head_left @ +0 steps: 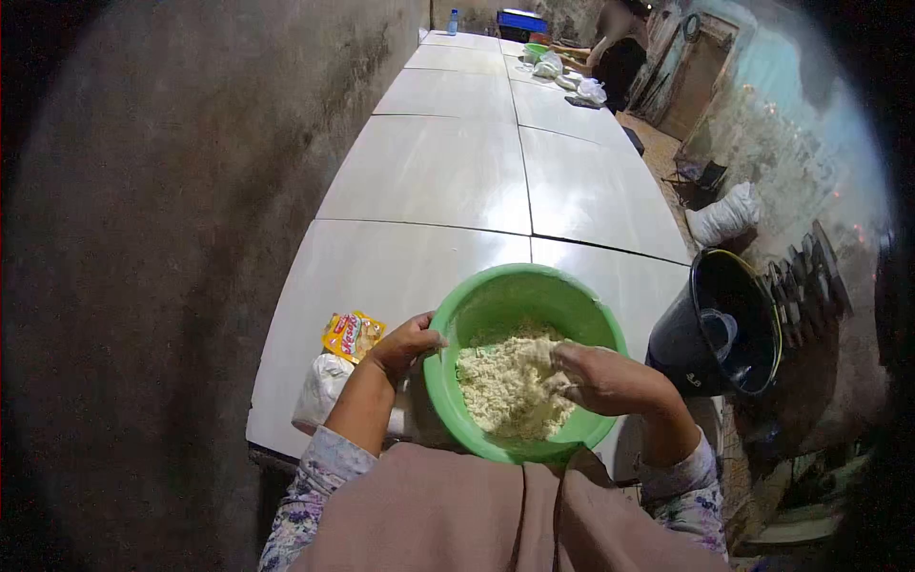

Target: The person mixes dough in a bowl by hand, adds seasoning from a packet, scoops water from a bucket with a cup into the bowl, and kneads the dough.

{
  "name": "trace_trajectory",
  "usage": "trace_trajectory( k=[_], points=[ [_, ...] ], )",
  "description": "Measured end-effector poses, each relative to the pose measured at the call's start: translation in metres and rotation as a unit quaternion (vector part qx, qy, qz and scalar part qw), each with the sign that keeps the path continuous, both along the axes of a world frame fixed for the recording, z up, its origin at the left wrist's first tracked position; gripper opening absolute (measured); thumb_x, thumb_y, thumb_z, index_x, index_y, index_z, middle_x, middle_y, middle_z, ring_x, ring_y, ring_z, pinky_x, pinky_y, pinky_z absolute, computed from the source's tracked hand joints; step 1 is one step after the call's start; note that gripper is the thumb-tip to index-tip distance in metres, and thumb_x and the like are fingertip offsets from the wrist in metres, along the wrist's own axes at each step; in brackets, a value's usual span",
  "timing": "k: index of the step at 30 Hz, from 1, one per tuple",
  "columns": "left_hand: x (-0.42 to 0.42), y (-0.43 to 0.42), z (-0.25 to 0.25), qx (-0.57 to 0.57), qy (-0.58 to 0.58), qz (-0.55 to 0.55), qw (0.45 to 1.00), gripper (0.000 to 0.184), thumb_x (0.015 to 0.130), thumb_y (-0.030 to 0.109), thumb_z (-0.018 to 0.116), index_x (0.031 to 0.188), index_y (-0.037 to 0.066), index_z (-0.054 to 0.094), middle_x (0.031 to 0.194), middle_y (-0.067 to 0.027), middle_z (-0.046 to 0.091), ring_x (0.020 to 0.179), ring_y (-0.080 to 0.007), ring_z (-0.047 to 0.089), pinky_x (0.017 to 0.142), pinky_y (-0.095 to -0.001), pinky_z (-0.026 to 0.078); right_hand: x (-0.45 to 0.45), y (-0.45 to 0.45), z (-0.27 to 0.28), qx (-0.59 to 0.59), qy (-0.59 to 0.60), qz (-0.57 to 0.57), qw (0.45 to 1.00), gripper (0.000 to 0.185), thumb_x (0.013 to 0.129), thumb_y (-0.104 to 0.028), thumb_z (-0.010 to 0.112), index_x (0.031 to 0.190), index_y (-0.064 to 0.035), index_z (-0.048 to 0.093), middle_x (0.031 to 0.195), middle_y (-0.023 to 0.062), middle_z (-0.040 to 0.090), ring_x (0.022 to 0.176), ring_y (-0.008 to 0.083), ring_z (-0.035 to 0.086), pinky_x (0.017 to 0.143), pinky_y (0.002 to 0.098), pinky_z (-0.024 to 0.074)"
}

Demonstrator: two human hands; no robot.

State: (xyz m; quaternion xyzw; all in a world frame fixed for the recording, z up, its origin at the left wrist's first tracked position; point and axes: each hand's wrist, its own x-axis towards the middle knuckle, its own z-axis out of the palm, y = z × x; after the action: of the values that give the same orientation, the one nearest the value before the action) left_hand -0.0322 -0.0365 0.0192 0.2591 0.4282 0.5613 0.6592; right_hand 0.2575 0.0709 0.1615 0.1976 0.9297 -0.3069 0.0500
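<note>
A green plastic basin (522,278) stands on the white table close to my body. Pale, crumbly flour dough (510,386) lies in its bottom. My left hand (408,345) grips the basin's left rim, thumb over the edge. Inside the basin, on the right, my right hand (593,377) is in the dough with its fingers curled into the crumbs; the fingertips are partly blurred. Left of the basin lie a yellow seasoning sachet (352,335) and a white plastic bag (324,389), the bag partly behind my left forearm.
A large black bucket (675,334) with a clear plastic scoop-like vessel inside stands right of the basin. The tiled tabletop (429,172) runs away along a wall on the left. Another person (621,57) stands at its far end near a green bowl (536,48) and plastic bags.
</note>
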Motion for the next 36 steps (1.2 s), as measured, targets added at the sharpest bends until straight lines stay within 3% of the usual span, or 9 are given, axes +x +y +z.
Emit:
trace_trajectory(
  k=[3,11,18,21,22,25,28,31,36],
  points=[
    [-0.004,0.002,-0.005,-0.005,0.014,-0.005,1.0,0.055,0.072,0.012,0.066,0.124,0.0,0.05,0.101,-0.0068,0.063,0.084,-0.0147,0.063,0.076,-0.0281,0.055,-0.004,-0.001,-0.003,0.033,-0.04,0.019,0.998,0.023,0.087,-0.007,0.049,0.107,-0.003,0.059,0.099,0.0215,0.061,0.095,0.0417,0.06,0.082,0.0478,0.0486],
    [-0.006,0.004,-0.01,0.011,0.015,-0.022,1.0,0.054,0.073,0.01,0.066,0.123,0.001,0.05,0.095,-0.0057,0.063,0.078,-0.0148,0.063,0.074,-0.0289,0.055,-0.019,-0.003,-0.021,0.053,-0.003,-0.016,0.998,0.018,0.079,-0.012,0.065,0.09,-0.0023,0.054,0.086,0.0172,0.056,0.088,0.0388,0.056,0.078,0.0468,0.0463],
    [-0.001,0.002,-0.004,0.002,-0.001,-0.011,1.0,0.051,0.072,0.014,0.067,0.12,0.003,0.053,0.092,-0.0042,0.063,0.076,-0.0129,0.063,0.071,-0.0274,0.054,-0.025,0.054,-0.073,0.021,-0.134,-0.013,0.991,0.075,0.076,-0.009,0.073,0.141,-0.0149,0.036,0.147,0.0287,0.024,0.129,0.0456,0.039,0.107,0.0451,0.0392],
    [-0.005,0.005,-0.006,0.01,0.026,-0.015,1.0,0.05,0.071,0.014,0.066,0.118,0.003,0.054,0.092,-0.0041,0.063,0.075,-0.0131,0.063,0.072,-0.028,0.054,-0.037,0.042,-0.102,-0.061,-0.184,0.076,0.978,0.083,0.073,-0.006,0.074,0.144,-0.0196,0.033,0.148,0.0307,0.018,0.132,0.0452,0.035,0.105,0.046,0.041],
    [-0.005,0.004,-0.004,0.002,0.037,-0.02,0.999,0.05,0.071,0.014,0.065,0.119,0.002,0.054,0.093,-0.0043,0.063,0.076,-0.013,0.063,0.072,-0.0281,0.054,-0.045,0.004,-0.067,0.033,-0.238,0.066,0.968,0.085,0.071,0.003,0.071,0.143,-0.0223,0.034,0.148,0.0295,0.02,0.13,0.0433,0.038,0.103,0.0458,0.0431],
    [-0.006,0.004,-0.007,-0.003,0.033,-0.024,0.999,0.05,0.071,0.013,0.064,0.119,0.002,0.054,0.095,-0.0047,0.063,0.079,-0.0131,0.063,0.073,-0.0283,0.054,-0.041,-0.015,-0.125,0.172,-0.114,0.157,0.966,0.053,0.087,-0.018,0.056,0.139,-0.0232,0.044,0.128,0.0232,0.048,0.113,0.0386,0.053,0.09,0.049,0.0474],
    [-0.001,0.001,0.003,-0.02,0.024,-0.008,0.999,0.051,0.071,0.012,0.065,0.12,0.002,0.053,0.097,-0.0051,0.063,0.082,-0.0135,0.063,0.075,-0.0285,0.054,-0.046,-0.017,-0.102,0.034,-0.16,0.102,0.981,0.042,0.088,-0.015,0.054,0.13,-0.0205,0.054,0.107,0.0217,0.061,0.096,0.0353,0.062,0.081,0.0474,0.0503],
    [-0.004,0.001,0.003,-0.037,0.02,-0.004,0.999,0.053,0.072,0.011,0.067,0.121,0.002,0.052,0.099,-0.0056,0.062,0.084,-0.0138,0.062,0.076,-0.0285,0.054,-0.043,-0.011,-0.082,0.128,-0.128,0.056,0.982,0.053,0.077,-0.008,0.061,0.13,-0.0146,0.053,0.095,0.0186,0.067,0.085,0.0347,0.067,0.074,0.0456,0.0527],
    [0.0,0.002,0.001,-0.032,0.045,0.004,0.998,0.061,0.07,0.013,0.067,0.128,0.003,0.049,0.091,-0.0047,0.064,0.07,-0.0135,0.063,0.061,-0.0275,0.055,-0.04,-0.003,-0.045,0.168,-0.119,0.043,0.978,0.039,0.085,-0.046,0.059,0.092,-0.0093,0.068,0.071,0.018,0.063,0.068,0.0378,0.062,0.063,0.0474,0.0499]
  ],
)
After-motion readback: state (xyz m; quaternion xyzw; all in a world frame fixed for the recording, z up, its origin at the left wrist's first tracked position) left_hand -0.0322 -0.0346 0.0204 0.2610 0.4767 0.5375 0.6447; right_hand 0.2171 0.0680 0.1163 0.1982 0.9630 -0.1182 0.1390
